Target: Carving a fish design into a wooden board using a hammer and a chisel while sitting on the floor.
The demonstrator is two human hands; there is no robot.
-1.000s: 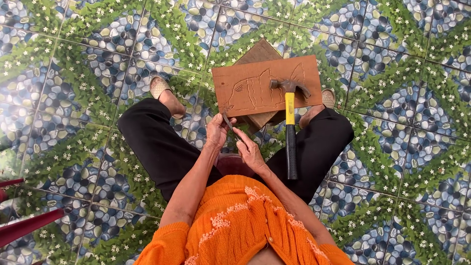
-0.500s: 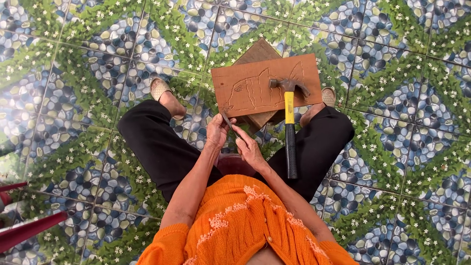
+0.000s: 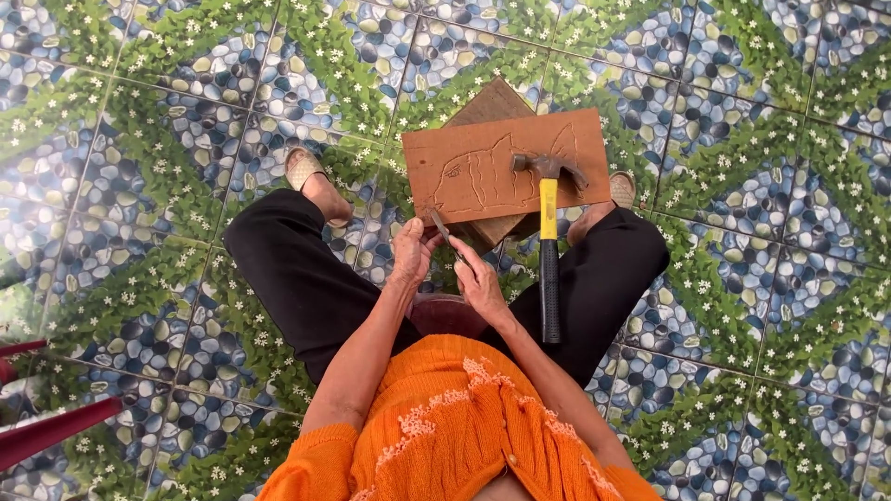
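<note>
Head view: we sit on a low stool with knees apart over the pebble-and-leaf patterned floor tiles (image 3: 139,278), our left hand (image 3: 409,252) and right hand (image 3: 479,278) brought together, both closed on a thin metal chisel (image 3: 444,232) whose tip points up toward the near edge of the carved wooden board (image 3: 483,162). How tightly each hand clamps the tool we cannot quite tell, since the fingers overlap. The board rests across a second wooden block (image 3: 489,104) between our sandalled feet, and a claw hammer (image 3: 548,232) lies unheld with its head on the board and its yellow-and-black handle on our right leg.
</note>
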